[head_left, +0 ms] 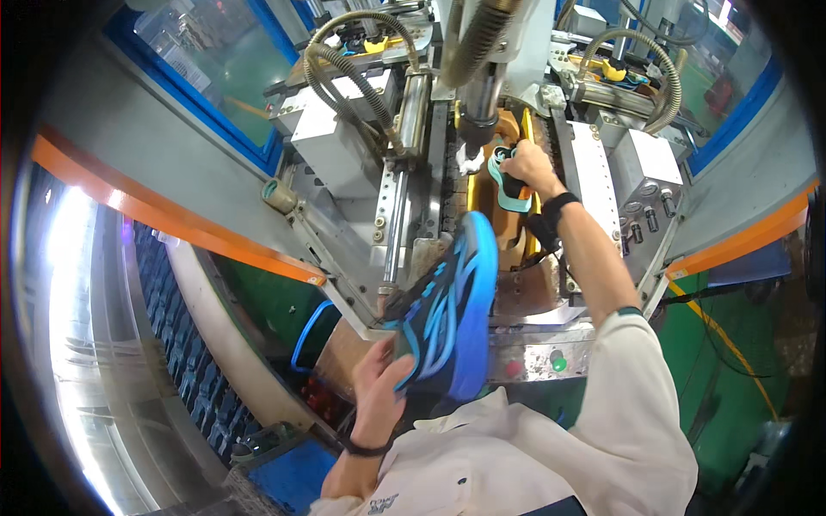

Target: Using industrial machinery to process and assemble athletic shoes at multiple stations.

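My left hand (379, 394), at the lower middle, is closed on the heel end of a black sneaker (443, 310) with bright blue strips and a blue-to-violet sole. The sneaker is tilted toe up, in front of the machine. Farther off, my right hand (532, 165) reaches into the machine, its fingers closed on a second shoe (514, 199), dark with a mint-green edge. That shoe lies against the brown holder (495, 215), under the vertical press rod (479, 120). My fingers hide part of its opening.
A chrome cylinder rod (397, 228) and a metal block (335, 142) flank the holder on the left; a valve block (645, 172) stands on the right. Ribbed hoses arch above. A green button (558, 365) sits on the front panel. Orange-edged guards (172, 219) curve along both sides.
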`<action>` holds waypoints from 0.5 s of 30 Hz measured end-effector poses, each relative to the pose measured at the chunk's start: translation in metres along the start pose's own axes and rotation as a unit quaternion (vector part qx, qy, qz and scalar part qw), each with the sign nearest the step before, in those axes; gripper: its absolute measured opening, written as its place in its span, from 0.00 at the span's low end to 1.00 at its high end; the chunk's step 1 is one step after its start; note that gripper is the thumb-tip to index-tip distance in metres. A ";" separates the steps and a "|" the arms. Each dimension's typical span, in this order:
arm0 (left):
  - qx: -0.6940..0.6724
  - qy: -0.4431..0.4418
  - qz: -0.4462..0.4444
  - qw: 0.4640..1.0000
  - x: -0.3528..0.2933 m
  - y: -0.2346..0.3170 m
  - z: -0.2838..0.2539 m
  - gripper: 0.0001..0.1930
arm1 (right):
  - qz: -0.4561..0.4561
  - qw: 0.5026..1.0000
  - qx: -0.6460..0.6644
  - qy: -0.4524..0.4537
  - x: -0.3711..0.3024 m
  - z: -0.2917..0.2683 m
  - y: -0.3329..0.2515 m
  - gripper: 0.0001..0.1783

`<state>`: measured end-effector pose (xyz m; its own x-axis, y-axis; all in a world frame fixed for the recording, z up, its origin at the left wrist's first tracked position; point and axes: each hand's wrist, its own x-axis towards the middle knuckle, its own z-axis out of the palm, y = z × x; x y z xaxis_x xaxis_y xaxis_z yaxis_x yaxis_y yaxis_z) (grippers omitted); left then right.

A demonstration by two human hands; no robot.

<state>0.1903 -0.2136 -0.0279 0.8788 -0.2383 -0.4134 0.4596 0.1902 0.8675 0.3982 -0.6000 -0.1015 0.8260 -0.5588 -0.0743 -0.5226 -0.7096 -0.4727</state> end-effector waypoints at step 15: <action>-0.071 0.487 0.099 0.865 -0.138 -0.056 -0.097 0.21 | -0.320 0.909 0.184 0.191 -0.203 0.039 -0.035 0.18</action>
<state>0.0555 -0.0987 -0.0464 0.6008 0.7151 -0.3572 0.2385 0.2661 0.9340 0.2572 -0.4449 -0.1044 0.7650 -0.2406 0.5974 0.2040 -0.7893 -0.5791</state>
